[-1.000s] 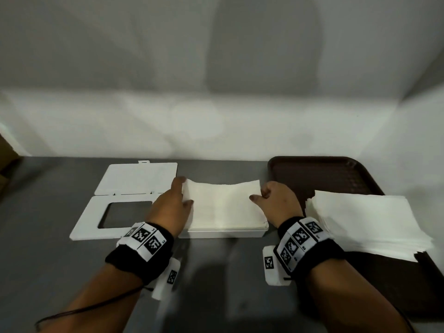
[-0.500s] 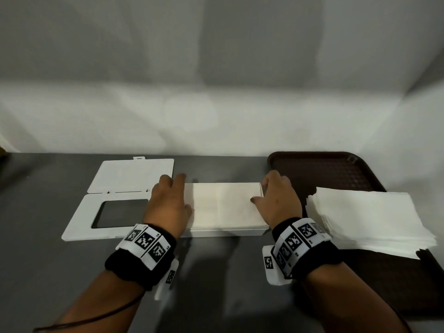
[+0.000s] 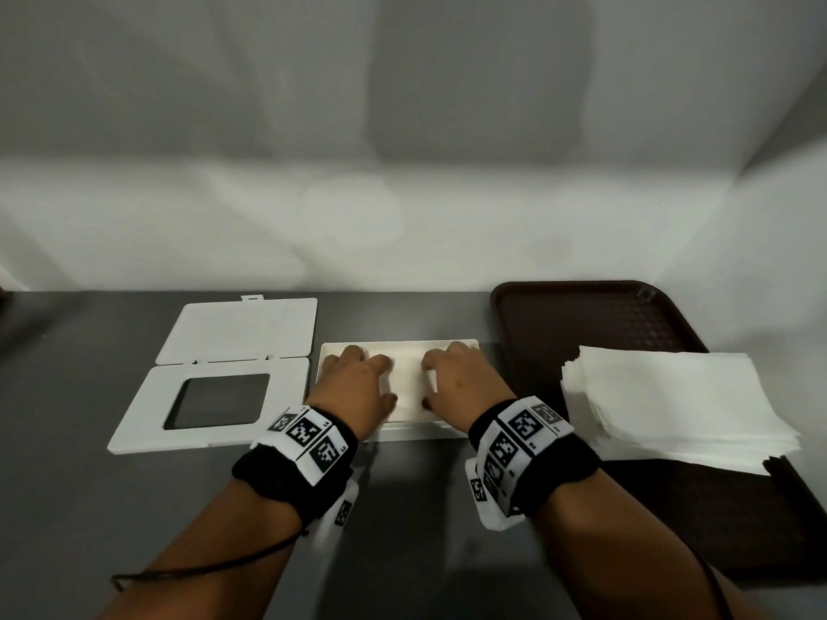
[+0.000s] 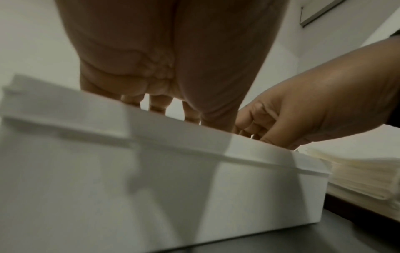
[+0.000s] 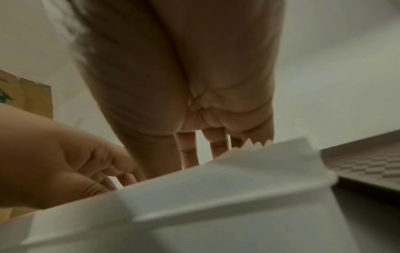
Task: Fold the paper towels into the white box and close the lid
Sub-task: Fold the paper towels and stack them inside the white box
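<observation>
At centre of the head view, the shallow white rectangular plastic box (image 3: 465, 346) sits on the dark grey tabletop (image 3: 134, 507), with folded white paper towels (image 3: 408, 387) inside, roughly level with the rim. Left hand (image 3: 355, 389) and right hand (image 3: 465, 384) both lie palm-down on the towels, fingers extended and slightly spread, pressing them flat; neither pinches anything. Wrist views show the fingers reaching down over the box's near wall (image 4: 151, 179).

Left of the box, touching or just beside it, the white plastic lid frame with a rectangular opening (image 3: 134, 422) lies flat, its hinged flap (image 3: 241, 328) folded open behind it toward upper left. At right, a dark brown plastic tray (image 3: 581, 315) carries a tall stack of unfolded white paper towels (image 3: 671, 396).

Step judged: tamping down a folded layer; lid not yet on.

Risks: towels may spring up once pressure comes off, so edges catch under the lid frame and it won't seat. A jagged towel edge (image 5: 255, 143) pokes above the box's right end in the right wrist view, likely to snag. Uneven pressing could slide the light box on the smooth tabletop.
</observation>
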A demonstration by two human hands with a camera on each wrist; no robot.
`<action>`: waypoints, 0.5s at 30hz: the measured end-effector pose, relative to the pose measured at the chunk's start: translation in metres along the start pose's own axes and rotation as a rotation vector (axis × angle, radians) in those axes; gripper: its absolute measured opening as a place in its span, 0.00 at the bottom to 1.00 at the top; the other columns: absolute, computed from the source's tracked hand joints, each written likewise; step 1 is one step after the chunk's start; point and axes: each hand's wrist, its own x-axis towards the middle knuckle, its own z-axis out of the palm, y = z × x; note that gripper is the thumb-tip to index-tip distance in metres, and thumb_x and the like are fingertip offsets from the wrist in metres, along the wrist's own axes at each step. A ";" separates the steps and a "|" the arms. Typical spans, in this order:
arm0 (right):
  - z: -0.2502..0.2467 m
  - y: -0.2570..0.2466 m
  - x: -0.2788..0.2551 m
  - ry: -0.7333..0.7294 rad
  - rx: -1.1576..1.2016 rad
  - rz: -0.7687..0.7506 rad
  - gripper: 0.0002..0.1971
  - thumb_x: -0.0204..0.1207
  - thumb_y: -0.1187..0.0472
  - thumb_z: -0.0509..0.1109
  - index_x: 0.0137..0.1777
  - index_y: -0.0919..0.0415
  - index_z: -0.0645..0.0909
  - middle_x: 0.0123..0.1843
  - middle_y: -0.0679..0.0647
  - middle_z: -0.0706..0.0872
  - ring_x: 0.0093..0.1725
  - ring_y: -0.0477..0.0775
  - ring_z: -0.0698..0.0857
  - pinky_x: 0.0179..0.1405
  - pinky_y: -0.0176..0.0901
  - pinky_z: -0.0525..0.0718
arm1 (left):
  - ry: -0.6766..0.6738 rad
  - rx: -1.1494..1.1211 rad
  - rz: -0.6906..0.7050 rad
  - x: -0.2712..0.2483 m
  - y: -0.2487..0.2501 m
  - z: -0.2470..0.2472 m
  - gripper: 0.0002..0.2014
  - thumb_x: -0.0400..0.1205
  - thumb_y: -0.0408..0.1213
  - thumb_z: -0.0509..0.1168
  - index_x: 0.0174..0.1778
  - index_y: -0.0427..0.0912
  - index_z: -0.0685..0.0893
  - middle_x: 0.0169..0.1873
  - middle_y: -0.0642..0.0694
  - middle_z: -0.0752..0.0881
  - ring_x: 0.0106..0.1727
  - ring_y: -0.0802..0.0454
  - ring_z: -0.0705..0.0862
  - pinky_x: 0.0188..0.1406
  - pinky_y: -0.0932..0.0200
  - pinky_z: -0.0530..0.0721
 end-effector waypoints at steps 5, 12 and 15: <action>-0.019 0.010 -0.011 -0.013 0.119 -0.018 0.22 0.77 0.56 0.73 0.70 0.57 0.77 0.68 0.57 0.79 0.70 0.56 0.77 0.69 0.42 0.72 | -0.019 0.042 -0.013 -0.001 0.008 -0.013 0.25 0.78 0.49 0.67 0.72 0.53 0.74 0.69 0.42 0.72 0.70 0.38 0.70 0.71 0.48 0.72; -0.095 0.070 -0.043 0.140 0.149 0.008 0.15 0.74 0.57 0.75 0.60 0.57 0.83 0.58 0.54 0.86 0.59 0.54 0.83 0.64 0.46 0.79 | 0.126 0.012 0.109 0.008 0.076 -0.038 0.17 0.80 0.47 0.64 0.64 0.48 0.80 0.60 0.43 0.77 0.67 0.41 0.73 0.63 0.47 0.77; -0.123 0.122 -0.060 0.134 0.067 0.088 0.17 0.73 0.59 0.76 0.62 0.56 0.82 0.62 0.53 0.85 0.63 0.53 0.83 0.66 0.46 0.78 | 0.119 -0.041 0.235 0.015 0.123 -0.036 0.16 0.80 0.48 0.64 0.61 0.48 0.82 0.58 0.42 0.79 0.64 0.41 0.75 0.62 0.49 0.76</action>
